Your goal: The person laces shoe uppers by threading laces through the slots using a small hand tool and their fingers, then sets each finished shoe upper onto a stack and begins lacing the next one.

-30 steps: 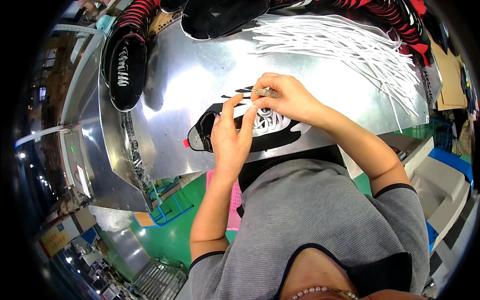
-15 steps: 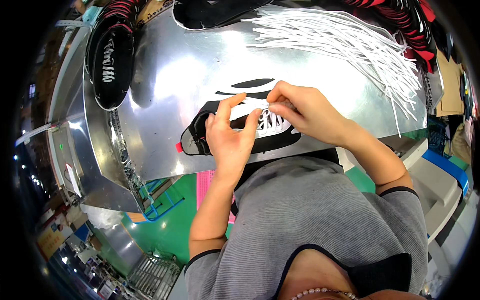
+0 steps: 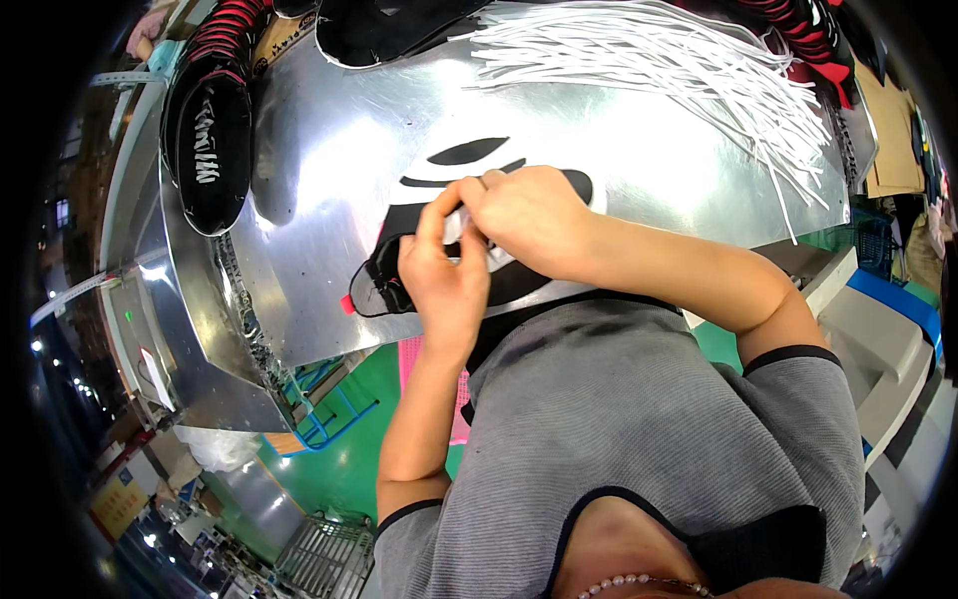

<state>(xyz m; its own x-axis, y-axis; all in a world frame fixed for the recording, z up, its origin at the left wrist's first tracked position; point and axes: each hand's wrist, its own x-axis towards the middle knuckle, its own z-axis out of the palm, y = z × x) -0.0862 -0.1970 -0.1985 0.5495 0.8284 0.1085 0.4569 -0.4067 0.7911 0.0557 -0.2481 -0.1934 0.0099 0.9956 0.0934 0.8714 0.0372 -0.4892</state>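
A black shoe (image 3: 394, 280) with white trim lies on its side at the near edge of the shiny metal table (image 3: 329, 160). My left hand (image 3: 444, 275) rests on the shoe's middle, fingers pinching a white lace (image 3: 454, 222). My right hand (image 3: 524, 215) lies over the shoe from the right and grips the same lace right beside the left fingers. Both hands hide most of the shoe's lacing area.
A pile of loose white laces (image 3: 659, 70) spreads over the table's far right. Another black shoe (image 3: 210, 140) lies at the table's left edge, more black and red shoes (image 3: 399, 25) at the back. Green floor (image 3: 344, 449) shows below.
The view has shifted so shoe and hands sit lower. My hands have drawn closer together over the shoe, fingers now meeting on the lace.
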